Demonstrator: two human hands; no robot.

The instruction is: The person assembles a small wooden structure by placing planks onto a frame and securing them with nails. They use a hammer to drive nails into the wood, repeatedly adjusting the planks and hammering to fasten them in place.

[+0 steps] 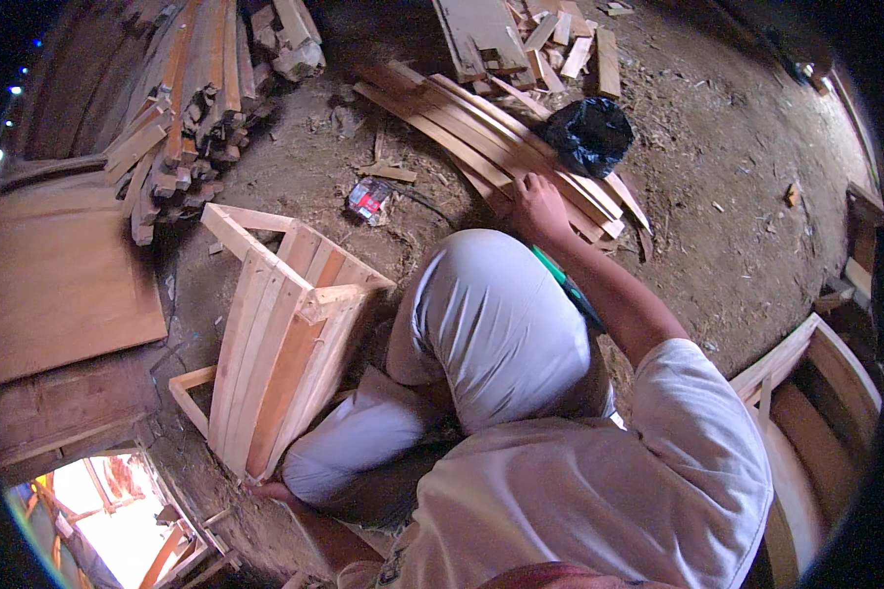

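Wooden slats (506,137) lie fanned on the dirt floor (737,196), and the person's right hand (538,204) rests on them, fingers curled over the top strips just below a black plastic bag (589,133); the left hand (270,488) is pressed to the ground at the foot of a slatted wooden frame (280,353), its fingers mostly hidden, so their state cannot be told; stacked offcuts (182,108) sit beyond the frame, near a plywood sheet (54,275).
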